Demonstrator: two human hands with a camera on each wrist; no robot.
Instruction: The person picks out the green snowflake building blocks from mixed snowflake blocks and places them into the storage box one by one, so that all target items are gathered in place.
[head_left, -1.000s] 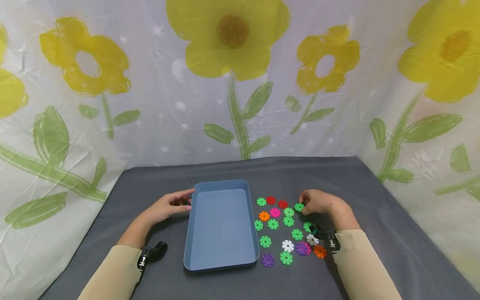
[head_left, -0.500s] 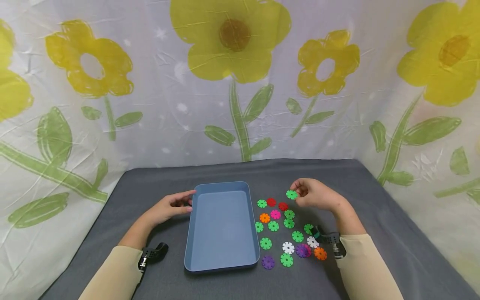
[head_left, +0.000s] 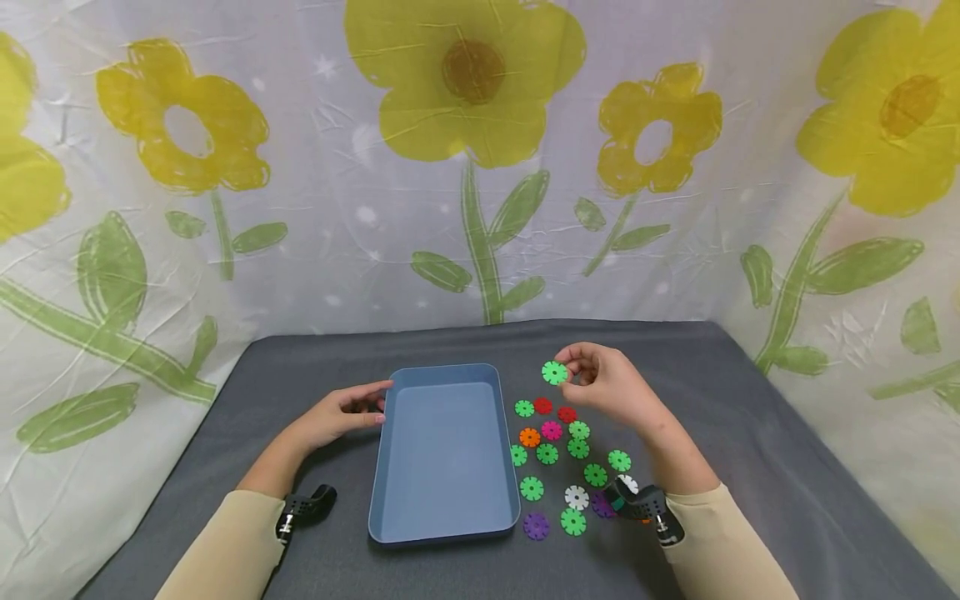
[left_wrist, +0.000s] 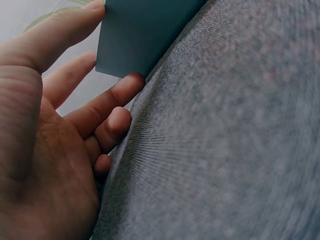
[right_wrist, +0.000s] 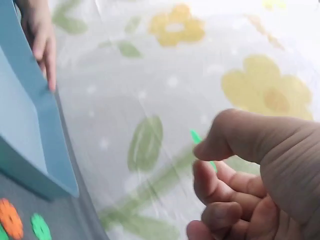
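The right hand point(head_left: 611, 387) is raised above the table point(head_left: 750, 433), its thumb and fingertips pinching a green snowflake disc point(head_left: 554, 372) held upright in the air, just beyond the far right corner of the blue tray point(head_left: 444, 533). In the right wrist view only a thin green edge of the disc point(right_wrist: 196, 137) shows between the curled fingers point(right_wrist: 220, 185).

The left hand point(head_left: 339, 414) rests on the table against the tray's far left corner, fingers relaxed and nearly straight, the fingertips point(left_wrist: 131, 82) touching the tray wall point(left_wrist: 135, 35) without gripping it.

Right of the tray lies a scatter of discs point(head_left: 562, 454) in green, red, pink, orange, white and purple, flat on the dark grey cloth. Behind the table hangs a white curtain point(head_left: 337, 208) printed with yellow flowers and green leaves.
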